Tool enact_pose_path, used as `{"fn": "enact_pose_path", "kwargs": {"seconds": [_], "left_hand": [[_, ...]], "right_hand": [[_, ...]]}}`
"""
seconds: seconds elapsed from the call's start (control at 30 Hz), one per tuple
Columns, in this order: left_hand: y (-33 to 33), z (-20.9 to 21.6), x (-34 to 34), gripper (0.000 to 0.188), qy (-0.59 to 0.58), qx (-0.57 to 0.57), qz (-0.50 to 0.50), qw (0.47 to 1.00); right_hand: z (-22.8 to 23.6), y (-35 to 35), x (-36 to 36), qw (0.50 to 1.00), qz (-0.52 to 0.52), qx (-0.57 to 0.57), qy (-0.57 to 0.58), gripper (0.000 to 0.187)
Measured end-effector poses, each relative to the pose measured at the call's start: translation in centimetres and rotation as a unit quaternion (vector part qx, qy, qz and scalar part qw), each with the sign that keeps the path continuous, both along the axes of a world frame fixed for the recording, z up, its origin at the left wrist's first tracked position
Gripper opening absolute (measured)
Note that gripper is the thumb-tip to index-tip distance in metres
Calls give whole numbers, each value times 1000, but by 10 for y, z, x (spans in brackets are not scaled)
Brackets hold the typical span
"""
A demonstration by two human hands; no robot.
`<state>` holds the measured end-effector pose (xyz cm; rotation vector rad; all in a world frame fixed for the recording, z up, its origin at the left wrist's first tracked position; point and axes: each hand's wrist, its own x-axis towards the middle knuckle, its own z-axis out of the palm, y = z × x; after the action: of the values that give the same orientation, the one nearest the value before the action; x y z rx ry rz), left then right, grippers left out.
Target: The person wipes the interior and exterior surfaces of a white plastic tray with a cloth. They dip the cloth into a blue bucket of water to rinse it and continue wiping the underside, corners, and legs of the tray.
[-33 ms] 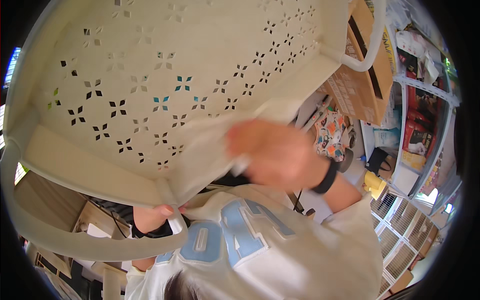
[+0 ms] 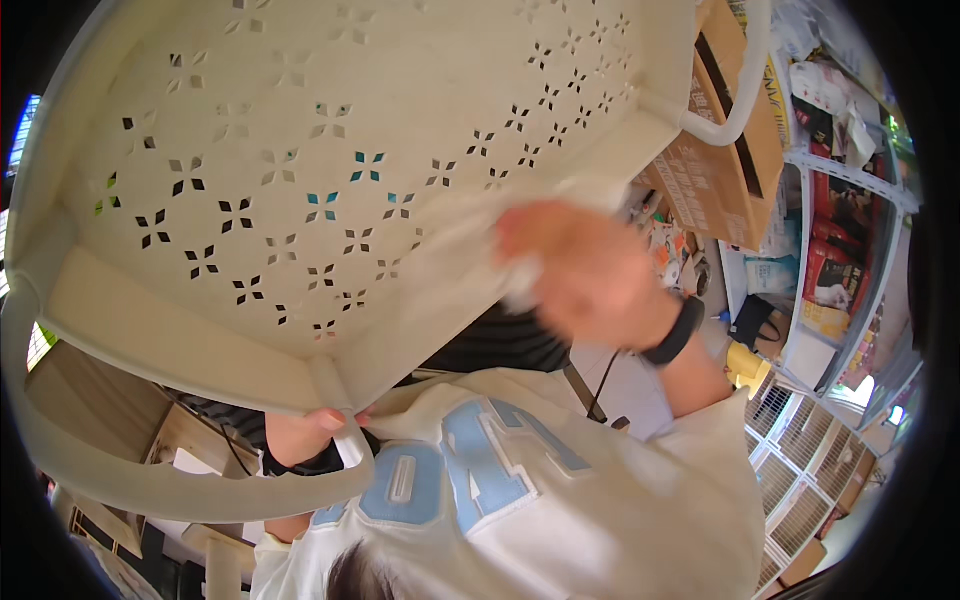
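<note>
A large cream plastic basket [image 2: 190,360], pierced with diamond-shaped holes, is tilted up before me with a looped handle at each end. My left hand [image 2: 300,436] is closed on its near corner, the thumb over the rim beside the handle [image 2: 210,497]; the other fingers are hidden behind. My right hand [image 2: 605,285], smeared by motion, is at the basket's right-hand side wall. Its curled fingers press a white cloth or wipe [image 2: 518,284] against that wall; the blur hides which. A black band circles my right wrist.
Behind the basket on the right leans an open cardboard box [image 2: 712,185]. Metal shelves [image 2: 850,270] with red and blue packages stand farther right, above a wire cage [image 2: 805,460]. A yellow object [image 2: 745,366] sits near the cage. Furniture [image 2: 175,440] is at the lower left.
My right hand has slid right and upward along the basket's side wall with the white cloth or wipe. The left hand and the basket have stayed in place.
</note>
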<state>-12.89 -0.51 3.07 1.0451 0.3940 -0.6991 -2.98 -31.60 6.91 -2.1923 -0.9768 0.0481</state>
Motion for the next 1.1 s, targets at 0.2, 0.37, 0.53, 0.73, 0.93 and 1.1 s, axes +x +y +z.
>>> {"fn": "enact_pose_path", "kwargs": {"seconds": [0.2, 0.37, 0.53, 0.73, 0.93, 1.1], "left_hand": [[-16, 11, 13, 67, -42, 11, 48, 998], [-18, 10, 10, 56, -113, -23, 50, 992], [-9, -5, 8, 71, -100, 28, -29, 994], [-15, -22, -2, 79, -202, 74, 41, 976], [-13, -36, 5, 80, -262, 43, 13, 964], [-12, -20, 14, 78, -248, 28, 1, 968]], "right_hand": [[12, -72, 31, 934, -237, -220, -150, 13], [23, -30, -5, 958, -210, -178, -83, 16], [14, 41, -24, 999, -5, -29, 39, 28], [6, 107, -40, 990, 55, 82, 101, 44], [14, 114, -42, 996, 61, -21, 59, 41], [17, 120, -53, 990, 20, -135, -21, 40]]}}
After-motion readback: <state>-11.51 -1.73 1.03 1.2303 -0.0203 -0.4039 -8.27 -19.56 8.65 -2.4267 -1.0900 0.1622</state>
